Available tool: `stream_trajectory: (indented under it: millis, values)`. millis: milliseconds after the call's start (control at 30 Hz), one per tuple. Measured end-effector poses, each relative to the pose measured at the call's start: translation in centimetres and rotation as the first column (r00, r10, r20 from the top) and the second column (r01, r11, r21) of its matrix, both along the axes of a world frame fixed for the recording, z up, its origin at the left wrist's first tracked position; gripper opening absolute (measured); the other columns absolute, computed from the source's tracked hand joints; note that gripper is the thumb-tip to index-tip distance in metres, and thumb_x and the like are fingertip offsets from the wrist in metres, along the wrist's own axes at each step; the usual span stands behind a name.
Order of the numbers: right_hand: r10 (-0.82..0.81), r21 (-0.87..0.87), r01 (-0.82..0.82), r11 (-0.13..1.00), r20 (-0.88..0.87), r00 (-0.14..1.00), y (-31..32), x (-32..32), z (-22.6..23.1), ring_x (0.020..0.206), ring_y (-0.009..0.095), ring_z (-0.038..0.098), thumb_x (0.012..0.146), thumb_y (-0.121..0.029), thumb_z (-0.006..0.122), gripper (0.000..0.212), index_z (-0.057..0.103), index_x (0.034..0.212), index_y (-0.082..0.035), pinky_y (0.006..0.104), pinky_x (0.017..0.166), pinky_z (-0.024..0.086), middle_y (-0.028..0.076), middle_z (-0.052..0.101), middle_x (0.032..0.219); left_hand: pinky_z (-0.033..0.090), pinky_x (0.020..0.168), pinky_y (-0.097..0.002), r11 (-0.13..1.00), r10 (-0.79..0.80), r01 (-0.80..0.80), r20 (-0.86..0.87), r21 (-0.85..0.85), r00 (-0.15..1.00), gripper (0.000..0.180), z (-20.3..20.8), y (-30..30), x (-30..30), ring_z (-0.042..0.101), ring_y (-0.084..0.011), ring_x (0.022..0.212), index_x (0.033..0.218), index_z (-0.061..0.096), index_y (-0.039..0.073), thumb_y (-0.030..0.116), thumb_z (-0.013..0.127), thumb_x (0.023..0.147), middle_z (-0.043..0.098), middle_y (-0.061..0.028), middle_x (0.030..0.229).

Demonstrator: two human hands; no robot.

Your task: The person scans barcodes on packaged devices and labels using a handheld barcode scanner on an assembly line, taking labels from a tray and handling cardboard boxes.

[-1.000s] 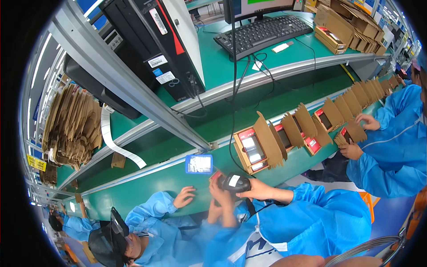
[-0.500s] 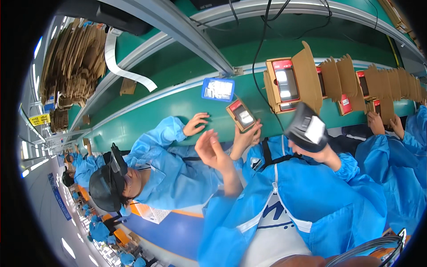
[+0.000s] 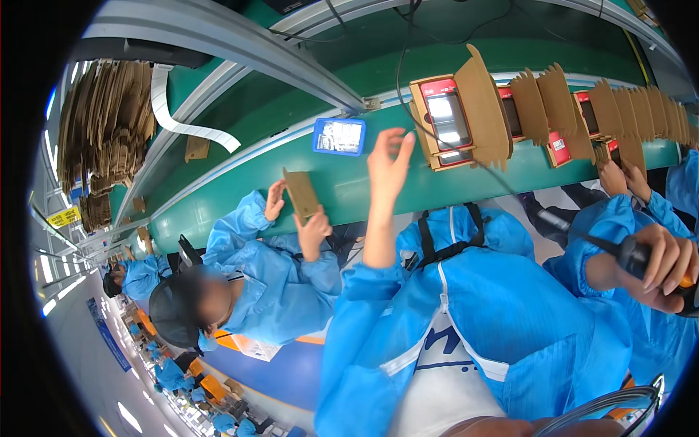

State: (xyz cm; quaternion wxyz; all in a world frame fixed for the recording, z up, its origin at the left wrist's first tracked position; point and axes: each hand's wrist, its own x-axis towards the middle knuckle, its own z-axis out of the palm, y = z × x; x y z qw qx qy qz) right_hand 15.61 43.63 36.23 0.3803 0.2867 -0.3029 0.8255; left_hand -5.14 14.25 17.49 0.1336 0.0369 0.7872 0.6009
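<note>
My left hand is raised over the green bench with nothing in it, thumb and fingers apart. It is nearest to a stack of opened brown cartons, whose top one holds a red-edged package with a dark, shiny rectangular face. Far to the right, my right hand is wrapped around a black handheld barcode scanner with an orange part. A cable stretches from the scanner up across the bench. The scanner's far end is cut off by the picture's dark rim.
At left, a co-worker's hands hold a closed brown carton. A blue tray with small packets sits on the bench. Several more opened cartons line the right, by another co-worker's hands. A metal post crosses overhead.
My right hand has swung far right with the scanner. My left hand has gone up toward the open cartons. The co-worker's carton, open before, is now closed and further left.
</note>
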Motion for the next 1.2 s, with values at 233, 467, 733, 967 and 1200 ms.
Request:
stream_trajectory:
  millis: [233, 467, 733, 967, 1200]
  values:
    - [-0.391, 0.100, 0.396, 0.913, -0.070, 0.918, 4.0, 6.0, -0.1, 0.049, 0.010, 0.055, 0.066, -0.032, 0.076, 0.037, 0.060, 0.090, -0.009, 0.0205, 0.054, 0.050, 0.001, 0.059, 0.070, 0.049, 0.062, -0.0332, 0.946, -0.150, 0.101, -0.141, -0.307, 0.978, 0.045, 1.0, 4.0, -2.0, 0.064, -0.0226, 0.067, 0.114, 0.051, -0.002, 0.026, 0.069, 0.083, 0.061, -0.0109, 0.083]
    - [-0.396, 0.106, 0.400, 0.910, -0.054, 0.917, 4.1, 6.2, -0.8, 0.050, 0.009, 0.055, 0.069, -0.035, 0.076, 0.035, 0.060, 0.089, -0.011, 0.0210, 0.057, 0.050, 0.002, 0.060, 0.074, 0.052, 0.069, -0.0287, 0.975, -0.010, -0.018, 0.128, 0.220, 0.992, 0.042, 0.8, 1.4, -2.1, 0.064, -0.0188, 0.084, 0.120, 0.041, -0.002, 0.014, 0.063, 0.088, 0.063, -0.0164, 0.102]
    - [-0.279, 0.157, 0.353, 0.922, -0.363, 0.889, 0.8, 3.0, 4.2, 0.055, 0.011, 0.057, 0.082, -0.031, 0.070, 0.023, 0.058, 0.078, -0.012, 0.0247, 0.051, 0.048, 0.001, 0.062, 0.074, 0.052, 0.078, -0.0313, 0.848, 0.124, -0.294, 0.375, 0.441, 0.919, 0.044, -1.4, -7.7, 1.5, 0.062, -0.0198, 0.095, 0.127, 0.039, 0.000, 0.011, 0.061, 0.090, 0.062, -0.0141, 0.106]
    - [0.236, 0.347, -0.567, 0.748, 0.659, 0.714, -11.3, -5.9, -5.4, 0.070, 0.014, 0.058, 0.093, -0.028, 0.059, 0.023, 0.054, 0.082, -0.008, 0.0285, 0.055, 0.042, 0.009, 0.063, 0.085, 0.048, 0.090, -0.0365, 0.527, 0.362, -0.660, 0.560, 0.536, 0.745, 0.029, -4.5, -14.7, 4.1, 0.058, -0.0194, 0.106, 0.117, 0.053, 0.002, 0.013, 0.060, 0.091, 0.059, -0.0076, 0.113]
    - [-0.167, 0.594, -0.665, 0.453, 0.789, 0.591, -22.2, -11.8, -16.6, 0.093, 0.019, 0.066, 0.074, -0.015, 0.077, 0.044, 0.060, 0.112, -0.002, 0.0323, 0.083, 0.051, 0.011, 0.069, 0.101, 0.050, 0.086, -0.0364, 0.480, 0.359, -0.583, 0.460, 0.656, 0.812, 0.026, -3.1, -15.2, 2.3, 0.061, -0.0197, 0.100, 0.111, 0.054, -0.001, 0.014, 0.059, 0.091, 0.061, -0.0081, 0.109]
